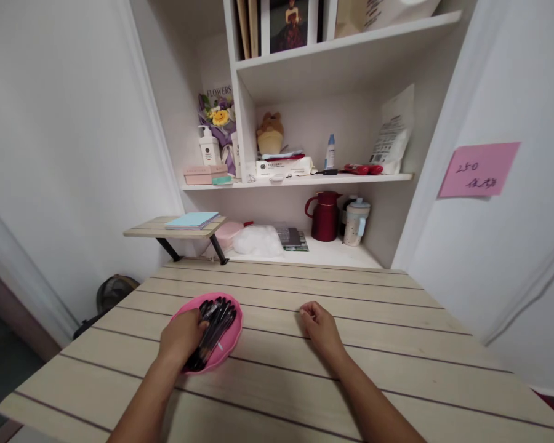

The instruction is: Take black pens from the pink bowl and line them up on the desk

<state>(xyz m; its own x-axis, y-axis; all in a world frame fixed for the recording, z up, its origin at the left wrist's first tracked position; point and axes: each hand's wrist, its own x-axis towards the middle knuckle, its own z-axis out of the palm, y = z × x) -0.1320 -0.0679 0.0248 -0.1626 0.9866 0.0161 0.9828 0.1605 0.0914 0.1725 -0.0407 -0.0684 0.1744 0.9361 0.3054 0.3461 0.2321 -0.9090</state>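
Note:
A pink bowl (234,332) with a scalloped rim sits on the table, left of centre. It holds several slim black pens (219,320) lying in a loose bundle. Over the bowl's left side, my left hand (183,335) is closed on some of the pens, its thumb across them; most of its fingertips are hidden. My right hand (321,326) rests on the wooden table, right of the bowl and apart from it. Its fingers are curled in, and nothing shows in them.
The slatted table (397,344) runs up to a white shelf unit. At its back left stands a small raised stand (148,227) with blue paper (192,220). A red jug (325,216) and a pale tumbler (356,223) stand on the lowest shelf; a pink note (479,169) is on the right wall.

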